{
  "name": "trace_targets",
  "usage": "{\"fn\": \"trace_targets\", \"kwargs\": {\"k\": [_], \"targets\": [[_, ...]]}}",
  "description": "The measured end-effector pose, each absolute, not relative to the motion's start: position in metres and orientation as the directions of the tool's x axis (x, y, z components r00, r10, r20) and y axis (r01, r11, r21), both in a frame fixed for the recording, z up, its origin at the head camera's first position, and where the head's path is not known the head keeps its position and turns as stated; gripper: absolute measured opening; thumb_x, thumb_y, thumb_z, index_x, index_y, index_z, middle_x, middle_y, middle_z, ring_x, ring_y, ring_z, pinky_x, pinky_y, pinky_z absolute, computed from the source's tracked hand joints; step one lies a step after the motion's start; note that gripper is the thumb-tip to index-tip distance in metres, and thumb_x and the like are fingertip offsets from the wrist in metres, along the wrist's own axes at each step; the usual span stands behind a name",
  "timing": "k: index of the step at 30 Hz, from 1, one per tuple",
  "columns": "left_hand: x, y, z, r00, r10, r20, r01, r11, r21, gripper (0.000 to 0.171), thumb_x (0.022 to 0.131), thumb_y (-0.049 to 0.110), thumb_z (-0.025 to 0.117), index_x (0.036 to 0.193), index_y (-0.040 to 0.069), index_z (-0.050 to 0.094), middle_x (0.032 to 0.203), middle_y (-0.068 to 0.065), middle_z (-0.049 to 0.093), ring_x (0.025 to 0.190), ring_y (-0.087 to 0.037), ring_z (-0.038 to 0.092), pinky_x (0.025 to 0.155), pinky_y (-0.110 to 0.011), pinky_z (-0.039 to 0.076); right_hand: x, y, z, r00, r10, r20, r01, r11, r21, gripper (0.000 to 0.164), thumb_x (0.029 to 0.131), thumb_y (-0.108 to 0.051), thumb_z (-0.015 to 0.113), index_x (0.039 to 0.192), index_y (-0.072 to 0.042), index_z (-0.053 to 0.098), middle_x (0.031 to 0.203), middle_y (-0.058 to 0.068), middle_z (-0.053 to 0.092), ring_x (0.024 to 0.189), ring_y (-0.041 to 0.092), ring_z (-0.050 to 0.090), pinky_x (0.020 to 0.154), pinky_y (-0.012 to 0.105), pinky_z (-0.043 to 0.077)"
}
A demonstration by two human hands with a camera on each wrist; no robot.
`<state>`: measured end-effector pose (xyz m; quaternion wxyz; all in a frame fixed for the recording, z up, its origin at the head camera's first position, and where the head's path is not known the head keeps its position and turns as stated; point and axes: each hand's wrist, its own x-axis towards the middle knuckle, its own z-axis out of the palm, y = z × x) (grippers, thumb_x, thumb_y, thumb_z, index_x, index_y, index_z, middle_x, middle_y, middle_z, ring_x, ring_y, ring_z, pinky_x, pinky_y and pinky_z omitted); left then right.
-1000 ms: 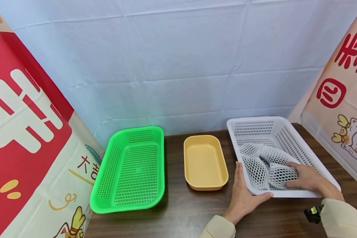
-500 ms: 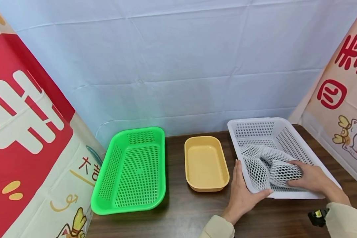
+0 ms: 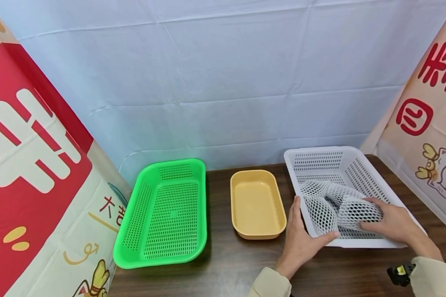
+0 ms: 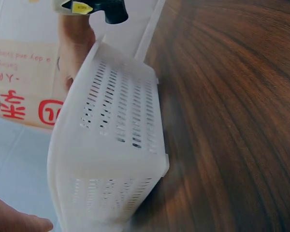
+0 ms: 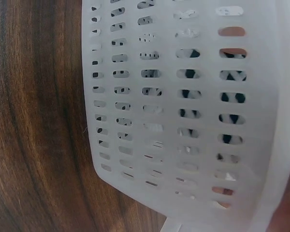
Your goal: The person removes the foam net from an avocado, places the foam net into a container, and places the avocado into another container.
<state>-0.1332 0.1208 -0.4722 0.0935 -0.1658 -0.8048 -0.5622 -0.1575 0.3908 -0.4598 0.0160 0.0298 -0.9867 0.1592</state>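
Observation:
A white slotted basket (image 3: 390,194) stands at the right of the table, holding several white foam net sleeves (image 3: 319,214) with something dark showing through the mesh. My right hand (image 3: 394,222) reaches over the basket's front and grips the nearest foam net sleeve (image 3: 358,212), thumb below and fingers above. Its palm side is hidden. At the basket's front left corner is my left hand (image 3: 301,247), fingers straight along the outer side and thumb spread near the front rim. Through the slots in the right wrist view, dark patches and white netting show.
Left of the white basket sits a shallow yellow tray (image 3: 257,202). A green slotted basket (image 3: 172,214) stands at the far left of the brown table (image 3: 223,264). A pale cloth (image 3: 226,82) hangs behind, with printed cloths at both sides.
The gripped foam net sleeve has shifted slightly right and tilted with my right hand. My left hand has slid slightly along the basket corner. The baskets and tray stay put.

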Motion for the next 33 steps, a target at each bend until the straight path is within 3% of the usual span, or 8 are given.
{"fn": "trace_targets", "kwargs": {"k": [16, 27, 33], "targets": [[-0.139, 0.105, -0.465, -0.96, 0.079, 0.267, 0.277, 0.187, 0.942, 0.091, 0.067, 0.053, 0.07, 0.14, 0.03, 0.02, 0.137, 0.006, 0.03, 0.122, -0.014, 0.033, 0.093, -0.037, 0.035, -0.152, 0.382, -0.444, -0.995, -0.041, 0.094, -0.069, 0.945, -0.319, 0.089, 0.061, -0.054, 0.073, 0.12, 0.005, 0.043, 0.102, 0.038, 0.048, 0.081, 0.046, 0.05, 0.061, 0.056, 0.04], [-0.147, 0.094, -0.471, -0.98, 0.062, 0.191, 0.19, -0.026, 0.982, 0.087, 0.068, 0.039, 0.075, 0.138, 0.02, 0.027, 0.137, 0.006, 0.03, 0.124, -0.013, 0.03, 0.098, -0.033, 0.03, -0.15, 0.372, -0.435, -0.986, -0.048, 0.157, -0.099, 0.935, -0.34, 0.088, 0.059, -0.053, 0.075, 0.12, 0.002, 0.044, 0.101, 0.034, 0.05, 0.079, 0.041, 0.051, 0.058, 0.053, 0.041], [-0.149, 0.088, -0.471, -0.986, 0.063, 0.158, 0.153, -0.071, 0.986, 0.085, 0.07, 0.039, 0.074, 0.138, 0.018, 0.028, 0.137, 0.005, 0.031, 0.124, -0.019, 0.032, 0.097, -0.036, 0.03, -0.149, 0.369, -0.433, -0.983, -0.054, 0.173, -0.112, 0.933, -0.342, 0.087, 0.06, -0.051, 0.076, 0.121, 0.003, 0.044, 0.102, 0.034, 0.05, 0.08, 0.042, 0.051, 0.057, 0.053, 0.041]]}}
